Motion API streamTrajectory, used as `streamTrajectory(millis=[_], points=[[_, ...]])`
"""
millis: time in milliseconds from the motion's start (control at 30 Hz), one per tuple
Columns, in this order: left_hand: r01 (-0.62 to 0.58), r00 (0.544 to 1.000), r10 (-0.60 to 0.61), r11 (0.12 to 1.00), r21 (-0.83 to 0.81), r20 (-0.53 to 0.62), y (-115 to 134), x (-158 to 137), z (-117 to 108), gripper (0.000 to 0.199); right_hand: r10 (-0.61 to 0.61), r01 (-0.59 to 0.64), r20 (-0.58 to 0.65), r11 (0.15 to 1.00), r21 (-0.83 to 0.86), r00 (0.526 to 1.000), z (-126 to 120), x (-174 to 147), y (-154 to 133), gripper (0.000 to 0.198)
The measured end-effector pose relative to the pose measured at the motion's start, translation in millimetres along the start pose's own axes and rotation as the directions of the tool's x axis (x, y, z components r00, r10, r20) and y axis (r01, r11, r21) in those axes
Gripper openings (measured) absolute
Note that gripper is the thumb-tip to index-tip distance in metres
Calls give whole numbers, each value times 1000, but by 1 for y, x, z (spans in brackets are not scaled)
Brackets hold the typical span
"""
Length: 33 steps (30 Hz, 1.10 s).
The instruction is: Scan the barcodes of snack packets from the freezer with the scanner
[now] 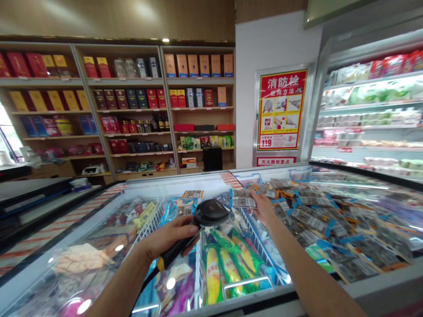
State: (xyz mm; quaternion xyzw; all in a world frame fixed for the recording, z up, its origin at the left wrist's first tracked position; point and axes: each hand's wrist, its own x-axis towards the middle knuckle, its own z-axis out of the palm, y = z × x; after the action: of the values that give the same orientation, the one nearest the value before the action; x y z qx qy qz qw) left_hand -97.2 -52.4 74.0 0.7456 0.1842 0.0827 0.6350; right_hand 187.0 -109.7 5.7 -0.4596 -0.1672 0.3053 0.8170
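My left hand (173,235) is wrapped round the handle of a black barcode scanner (211,211), whose head points to the right. A cable runs from the lower end of its handle. Between the fingers of my right hand (262,207) is a flat clear packet (243,198) with a blue edge and greyish contents, just right of the scanner head. Both hands are over an open chest freezer. Below them, corn packs (228,264) in yellow and green wrapping lie in a white wire basket (259,235). To the right of my right hand is a heap of similar packets (313,215).
Sliding glass covers the freezer's left part (82,259). Wooden shelves (132,110) with boxed goods line the back wall. A red fire hydrant poster (280,110) hangs beside them. At the right stands an upright display fridge (373,105). A dark counter (36,193) is at the left.
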Motion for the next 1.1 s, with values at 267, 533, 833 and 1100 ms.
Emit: streamTrajectory(millis=[267,533,833,1100], points=[[-59,998,59,998,-5,12,1,-2,0,35,9,-9,4,1000,-18,1000,0,-2,-3,17],[-17,998,19,999,-30,53,0,2,1,38,9,-11,-31,999,-51,999,1,-5,-6,19],[-64,996,64,998,-14,56,-1,7,0,36,2,-3,-34,999,-49,999,0,-3,-6,20],[-122,992,122,993,0,39,3,8,5,35,-9,8,-6,1000,-23,1000,0,-3,-7,18]])
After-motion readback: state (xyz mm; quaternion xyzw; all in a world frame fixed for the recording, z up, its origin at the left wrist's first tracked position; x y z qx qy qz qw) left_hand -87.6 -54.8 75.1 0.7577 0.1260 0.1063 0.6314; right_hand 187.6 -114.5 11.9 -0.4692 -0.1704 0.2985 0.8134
